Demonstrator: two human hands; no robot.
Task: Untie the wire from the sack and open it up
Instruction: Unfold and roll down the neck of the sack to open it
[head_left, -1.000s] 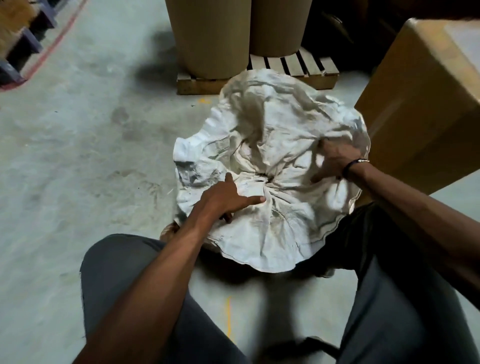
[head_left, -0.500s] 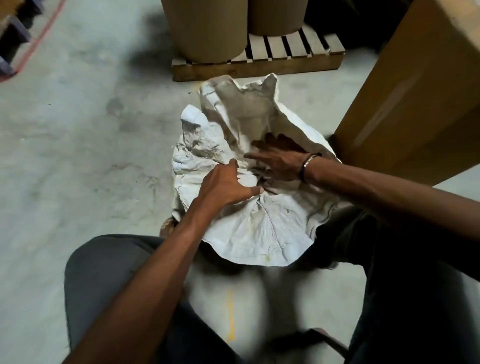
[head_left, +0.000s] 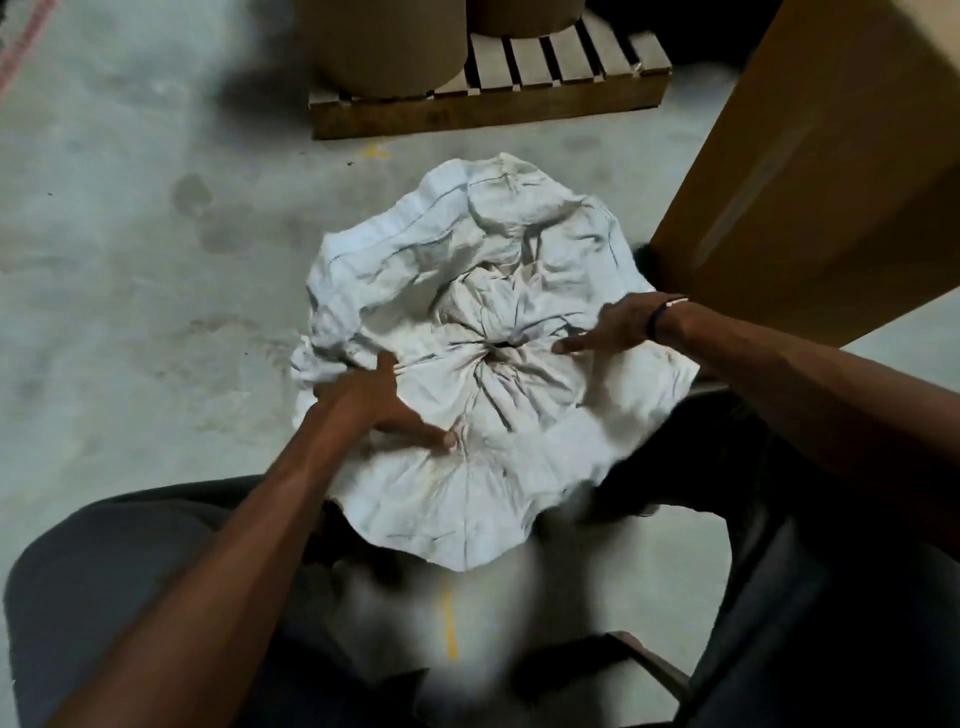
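A white woven sack (head_left: 483, 291) stands on the floor between my knees, its loose top spread out like a collar around a tight gathered knot (head_left: 501, 344) at the centre. The wire itself is too small to make out. My left hand (head_left: 374, 400) lies flat on the near-left part of the cloth, fingers spread, thumb pointing toward the knot. My right hand (head_left: 610, 327), with a dark wristband, rests on the right side, its fingers stretched toward the knot. Neither hand grips anything.
A large cardboard box (head_left: 810, 171) stands close on the right, touching the sack's edge. A wooden pallet (head_left: 488, 106) with brown cardboard drums (head_left: 384, 47) is behind the sack. Bare concrete floor (head_left: 135, 270) lies to the left. My dark-trousered legs flank the sack.
The raised far flap of the sack has been pushed down and spread flat. My right hand moved from the centre out to the right side; my left hand slid left and opened.
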